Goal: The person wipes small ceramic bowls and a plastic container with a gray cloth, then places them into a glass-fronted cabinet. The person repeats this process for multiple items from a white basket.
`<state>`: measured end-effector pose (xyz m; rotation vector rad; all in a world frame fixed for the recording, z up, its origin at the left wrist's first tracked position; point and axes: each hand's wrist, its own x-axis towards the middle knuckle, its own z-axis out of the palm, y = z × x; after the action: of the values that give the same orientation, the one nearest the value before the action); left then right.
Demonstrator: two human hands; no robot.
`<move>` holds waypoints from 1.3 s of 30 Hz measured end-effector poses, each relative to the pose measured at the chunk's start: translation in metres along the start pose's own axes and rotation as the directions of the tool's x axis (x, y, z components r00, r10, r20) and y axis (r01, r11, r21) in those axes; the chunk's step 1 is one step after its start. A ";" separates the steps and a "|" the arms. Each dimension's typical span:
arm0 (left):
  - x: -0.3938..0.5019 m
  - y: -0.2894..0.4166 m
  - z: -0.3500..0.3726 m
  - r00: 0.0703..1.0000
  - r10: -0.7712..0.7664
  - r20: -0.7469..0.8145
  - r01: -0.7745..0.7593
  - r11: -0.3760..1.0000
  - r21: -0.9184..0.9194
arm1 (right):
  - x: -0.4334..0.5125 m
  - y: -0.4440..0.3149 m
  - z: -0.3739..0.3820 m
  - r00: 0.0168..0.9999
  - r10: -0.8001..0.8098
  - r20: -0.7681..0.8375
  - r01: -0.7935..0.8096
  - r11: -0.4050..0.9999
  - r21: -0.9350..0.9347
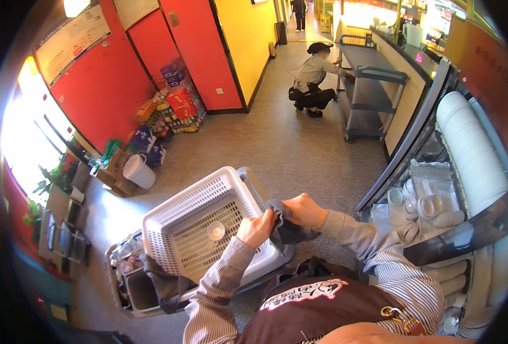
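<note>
Both my left hand (256,228) and my right hand (304,210) grip a dark grey cloth (289,232), bunched between them above the near right side of a white perforated plastic basket (163,221). Inside the basket sits one small white bowl (216,231). A second dark grey cloth (164,281) hangs over the basket's near left corner. The basket rests on a grey cart (254,182), mostly hidden beneath it. At the cart's left end is a dark bin (141,290), beside a cluster of small items too unclear to name.
To my right, a cabinet holds a long stack of white dishes (473,146) and small bowls (428,206). Ahead, a person (314,79) crouches at a grey three-tier utility cart (368,86). A white bucket (139,171), cartons (116,170) and packaged goods (181,105) line the left.
</note>
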<state>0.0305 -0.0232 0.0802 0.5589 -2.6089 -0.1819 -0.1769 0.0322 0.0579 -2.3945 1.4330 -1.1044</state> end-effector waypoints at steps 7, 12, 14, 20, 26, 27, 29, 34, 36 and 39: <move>0.020 0.061 0.027 0.777 -0.391 -0.493 0.152 0.877 -0.455 | -0.016 -0.058 0.073 0.280 0.898 -0.338 0.080 0.329 0.941; 0.022 0.047 0.001 0.923 -0.342 0.176 0.385 0.800 -0.460 | -0.057 -0.011 0.027 0.831 0.532 -0.165 -0.306 0.684 0.662; 0.023 0.040 -0.007 0.976 -0.079 0.204 0.183 0.806 -0.562 | -0.063 0.007 -0.014 0.991 0.101 0.086 -0.105 0.994 0.043; 0.021 0.077 0.015 0.919 -0.375 -0.126 0.235 0.774 -0.588 | -0.042 -0.039 -0.015 0.805 0.491 -0.334 -0.171 0.730 0.661; 0.024 0.078 0.011 0.930 -0.367 -0.004 0.270 0.694 -0.668 | -0.056 -0.050 0.033 0.673 0.738 -0.043 -0.121 0.167 0.978; 0.022 0.065 -0.001 0.935 -0.262 0.237 0.353 0.649 -0.674 | -0.061 -0.040 0.023 0.729 0.680 -0.077 -0.242 0.361 0.900; 0.017 0.060 -0.013 0.951 -0.059 0.303 0.268 0.647 -0.714 | -0.064 -0.022 -0.004 0.894 0.446 -0.041 -0.314 0.689 0.653; 0.013 0.087 0.004 0.949 -0.259 -0.180 0.118 0.821 -0.559 | -0.048 -0.039 -0.016 0.805 0.571 -0.162 -0.194 0.510 0.838; 0.019 0.092 0.015 0.918 -0.305 -0.255 0.114 0.817 -0.564 | -0.039 -0.069 0.019 0.493 0.869 0.043 0.144 -0.130 0.981; 0.022 0.084 0.010 0.935 -0.320 -0.154 0.202 0.835 -0.512 | -0.042 -0.076 0.031 0.464 0.854 0.235 0.030 -0.280 0.960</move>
<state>-0.0220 0.0441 0.0987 0.6985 -2.1267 -0.7952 -0.1147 0.0991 0.0489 -0.1024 0.7818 -1.7322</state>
